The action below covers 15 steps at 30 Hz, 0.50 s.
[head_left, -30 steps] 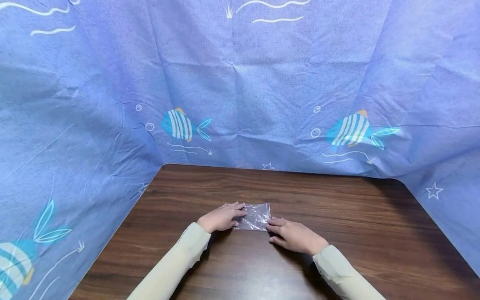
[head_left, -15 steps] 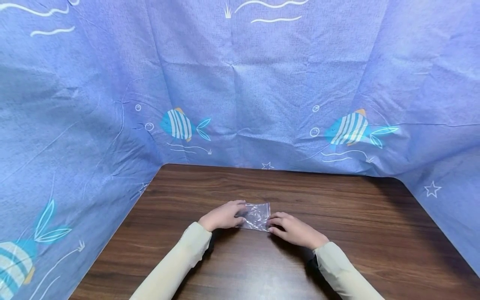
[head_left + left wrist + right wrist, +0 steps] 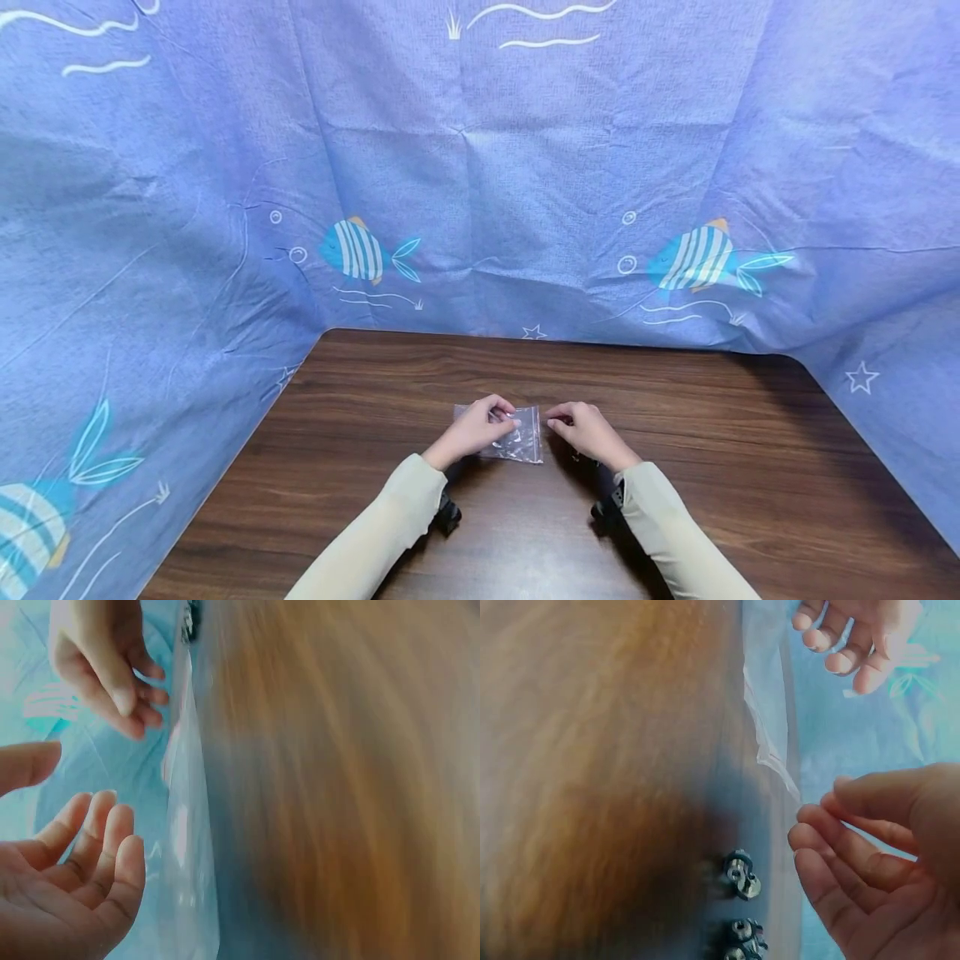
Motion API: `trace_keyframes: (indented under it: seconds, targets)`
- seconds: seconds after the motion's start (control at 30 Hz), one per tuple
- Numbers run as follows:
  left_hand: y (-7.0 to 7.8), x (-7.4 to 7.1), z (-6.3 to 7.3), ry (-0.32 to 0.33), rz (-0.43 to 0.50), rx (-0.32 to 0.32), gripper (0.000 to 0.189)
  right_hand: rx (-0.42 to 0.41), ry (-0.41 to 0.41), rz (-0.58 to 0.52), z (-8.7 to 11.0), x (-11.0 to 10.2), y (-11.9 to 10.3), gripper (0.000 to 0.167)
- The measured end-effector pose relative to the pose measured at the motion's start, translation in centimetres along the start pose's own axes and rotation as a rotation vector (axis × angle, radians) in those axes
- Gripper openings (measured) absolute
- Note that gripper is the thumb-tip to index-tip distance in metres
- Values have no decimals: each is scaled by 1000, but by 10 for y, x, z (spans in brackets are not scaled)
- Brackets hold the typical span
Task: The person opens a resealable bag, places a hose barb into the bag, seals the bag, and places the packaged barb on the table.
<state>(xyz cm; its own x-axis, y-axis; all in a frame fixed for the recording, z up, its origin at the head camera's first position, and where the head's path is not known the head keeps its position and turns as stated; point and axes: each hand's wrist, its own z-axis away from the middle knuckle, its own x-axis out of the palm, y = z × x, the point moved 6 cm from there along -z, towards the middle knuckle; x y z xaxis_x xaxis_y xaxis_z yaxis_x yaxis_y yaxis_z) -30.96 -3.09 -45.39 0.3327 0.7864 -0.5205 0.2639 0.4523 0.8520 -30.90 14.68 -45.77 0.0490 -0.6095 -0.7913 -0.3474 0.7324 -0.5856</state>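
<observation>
A clear zip-lock bag [image 3: 521, 448] lies flat on the wooden table, its closure strip along the right edge. Above the bag is my left hand [image 3: 478, 427], with its fingers loosely bent and nothing in them. The left wrist view shows the palm and fingers of this left hand [image 3: 82, 885] apart from the bag's raised edge [image 3: 184, 825]. Just right of the bag hovers my right hand [image 3: 588, 429], thumb close to the bent fingers, with nothing visible between them. Beneath it, small shiny metal pieces with dark parts [image 3: 741, 874] lie on the table; their kind is unclear.
The brown wooden table [image 3: 420, 375] extends around both hands. A blue cloth [image 3: 540, 167] with fish prints hangs behind it and at the sides. Dark devices sit under both wrists, among them the left wrist's camera [image 3: 448, 512].
Both hands have lifted off the bag. The left moved slightly right, over the bag; the right moved up and away from its edge, and small pieces now show beneath it.
</observation>
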Motion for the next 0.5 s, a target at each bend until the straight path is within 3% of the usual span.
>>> trace_keyframes:
  seconds: [0.13, 0.3, 0.5]
  targets:
    - [-7, 12, -3, -2, 120, -89, 35, 76, -25, -14, -6, 3, 7, 15]
    - [-16, 22, -6, 9, 184, -152, 34, 143, -63, -93, -13, 7, 13, 13]
    - [-25, 27, -6, -4, 263, -218, 34, 233, -150, -381, -18, 18, 18, 15]
